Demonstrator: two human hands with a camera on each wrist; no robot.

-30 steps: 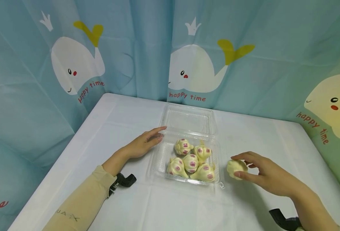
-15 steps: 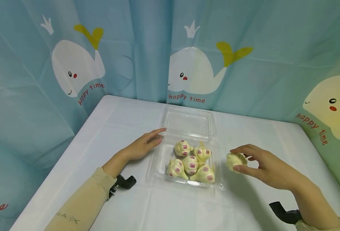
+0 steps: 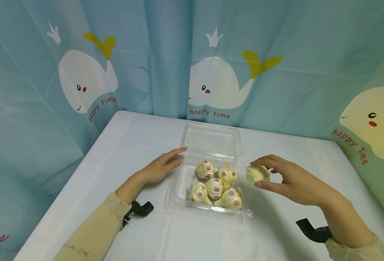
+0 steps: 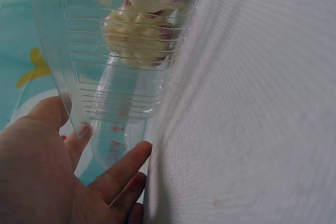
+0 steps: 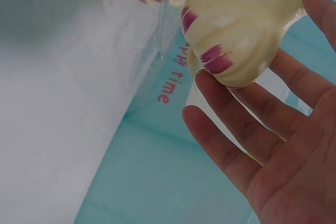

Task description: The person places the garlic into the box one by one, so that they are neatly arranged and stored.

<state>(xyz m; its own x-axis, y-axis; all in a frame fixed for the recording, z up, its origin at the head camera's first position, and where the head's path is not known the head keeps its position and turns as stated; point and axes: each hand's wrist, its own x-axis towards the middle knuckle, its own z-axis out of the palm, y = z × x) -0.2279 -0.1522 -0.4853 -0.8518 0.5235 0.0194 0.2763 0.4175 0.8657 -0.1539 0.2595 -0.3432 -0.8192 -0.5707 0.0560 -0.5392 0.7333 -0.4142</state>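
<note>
My right hand point(image 3: 289, 177) holds a cream garlic bulb point(image 3: 256, 174) with purple patches, raised just right of the clear plastic box point(image 3: 179, 186). In the right wrist view the garlic bulb point(image 5: 231, 35) sits between thumb and fingertips, its stem towards the thumb. My left hand point(image 3: 159, 167) lies at the box's left side, fingers extended, index fingertip at the hinge corner. In the left wrist view its fingers point(image 4: 123, 171) reach beside the clear box wall point(image 4: 79, 93). Several garlic bulbs point(image 3: 215, 188) lie inside the box.
The box's lid point(image 3: 209, 139) is folded back flat behind it. A white cloth point(image 3: 140, 232) covers the table, and a blue curtain point(image 3: 169, 65) printed with whales hangs behind and at the sides. Black wrist mounts point(image 3: 314, 232) stick out near both wrists.
My right hand has lifted the garlic bulb off the table and brought it left towards the box. The left hand stays at the box's edge. The head view has tilted slightly.
</note>
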